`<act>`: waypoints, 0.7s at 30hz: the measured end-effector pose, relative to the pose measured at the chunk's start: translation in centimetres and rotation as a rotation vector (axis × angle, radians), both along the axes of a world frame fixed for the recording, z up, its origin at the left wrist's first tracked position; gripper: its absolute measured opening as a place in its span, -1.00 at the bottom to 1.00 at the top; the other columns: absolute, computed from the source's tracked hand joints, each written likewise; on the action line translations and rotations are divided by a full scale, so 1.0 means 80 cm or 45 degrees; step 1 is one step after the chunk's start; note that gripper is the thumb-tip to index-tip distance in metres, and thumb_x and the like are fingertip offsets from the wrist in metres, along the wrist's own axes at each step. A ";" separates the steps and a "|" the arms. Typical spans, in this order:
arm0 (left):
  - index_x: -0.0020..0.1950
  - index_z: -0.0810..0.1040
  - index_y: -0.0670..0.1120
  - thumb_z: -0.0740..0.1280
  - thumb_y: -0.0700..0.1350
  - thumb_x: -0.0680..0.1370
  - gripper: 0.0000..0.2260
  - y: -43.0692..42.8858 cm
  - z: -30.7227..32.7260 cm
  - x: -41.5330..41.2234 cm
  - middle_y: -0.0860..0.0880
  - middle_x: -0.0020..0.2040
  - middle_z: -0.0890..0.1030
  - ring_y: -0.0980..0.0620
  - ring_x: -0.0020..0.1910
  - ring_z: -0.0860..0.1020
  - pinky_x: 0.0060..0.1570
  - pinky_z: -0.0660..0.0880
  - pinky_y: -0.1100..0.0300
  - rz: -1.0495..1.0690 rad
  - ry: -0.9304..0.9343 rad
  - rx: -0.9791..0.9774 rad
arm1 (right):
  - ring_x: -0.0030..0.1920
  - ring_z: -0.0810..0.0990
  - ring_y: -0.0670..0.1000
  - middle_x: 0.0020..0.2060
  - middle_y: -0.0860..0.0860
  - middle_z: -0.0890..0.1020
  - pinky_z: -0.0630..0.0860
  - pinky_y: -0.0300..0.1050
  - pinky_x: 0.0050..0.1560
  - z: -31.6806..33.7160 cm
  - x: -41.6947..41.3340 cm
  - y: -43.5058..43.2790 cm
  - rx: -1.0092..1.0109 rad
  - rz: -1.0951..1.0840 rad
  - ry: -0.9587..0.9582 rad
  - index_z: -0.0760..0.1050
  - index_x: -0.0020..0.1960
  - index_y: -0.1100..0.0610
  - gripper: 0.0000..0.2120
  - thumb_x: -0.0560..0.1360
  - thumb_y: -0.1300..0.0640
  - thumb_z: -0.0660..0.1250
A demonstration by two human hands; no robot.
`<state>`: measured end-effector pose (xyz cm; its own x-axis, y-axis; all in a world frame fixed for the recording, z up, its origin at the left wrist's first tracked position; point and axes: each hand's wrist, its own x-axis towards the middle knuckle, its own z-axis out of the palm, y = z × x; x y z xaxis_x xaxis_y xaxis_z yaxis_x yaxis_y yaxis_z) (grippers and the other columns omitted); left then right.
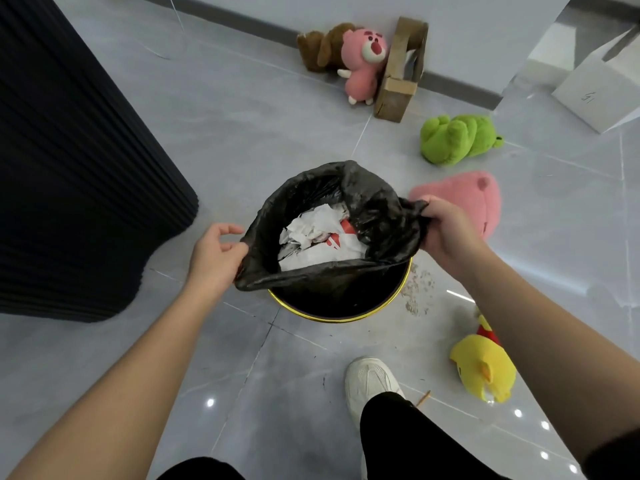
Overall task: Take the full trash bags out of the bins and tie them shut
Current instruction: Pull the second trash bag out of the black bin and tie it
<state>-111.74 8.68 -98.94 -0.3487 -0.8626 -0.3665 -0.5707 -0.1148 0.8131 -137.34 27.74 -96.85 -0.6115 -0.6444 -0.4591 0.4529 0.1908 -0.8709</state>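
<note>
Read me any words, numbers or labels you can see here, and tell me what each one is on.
"15", or something like it: a faint handwritten mark on the white box, top right, too small to be sure of.
Red print on the white paper inside the black trash bag: crumpled, only fragments, not readable.
Nothing else carries text.

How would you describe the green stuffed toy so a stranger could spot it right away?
Start at the black trash bag held open over the gold-rimmed bin. Look beyond the right hand, past the pink plush. The green stuffed toy lies there, the only bright green thing on the floor.
</note>
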 end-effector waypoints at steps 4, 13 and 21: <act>0.01 0.46 -0.09 0.20 0.10 0.53 -0.73 -0.009 -0.012 -0.002 -0.08 -0.20 0.55 -0.02 -0.45 0.45 -0.45 0.29 0.24 0.186 -0.147 0.342 | -0.11 0.61 0.04 -0.16 0.02 0.63 0.56 0.02 -0.05 0.000 -0.007 -0.004 0.361 -0.045 0.121 0.50 -0.11 0.06 -0.73 0.47 -0.13 0.18; -0.18 0.54 -0.10 0.33 -0.10 0.53 -0.88 -0.029 -0.029 -0.029 -0.13 -0.15 0.61 0.02 -0.37 0.61 -0.19 0.55 0.14 0.156 0.077 0.644 | -0.20 0.57 0.10 -0.18 0.18 0.60 0.51 0.01 -0.08 0.016 -0.002 -0.069 0.556 0.255 0.405 0.58 -0.09 0.20 -0.90 0.47 0.23 0.29; -0.06 0.45 -0.09 0.22 -0.11 0.58 -0.92 -0.016 -0.024 -0.007 0.01 -0.22 0.52 0.06 -0.23 0.45 -0.20 0.37 0.19 0.118 0.199 -0.298 | -0.45 0.34 -0.03 -0.42 0.02 0.47 0.25 -0.26 -0.51 0.026 0.003 -0.048 0.028 0.064 0.520 0.35 -0.41 0.06 -0.62 0.25 0.50 -0.03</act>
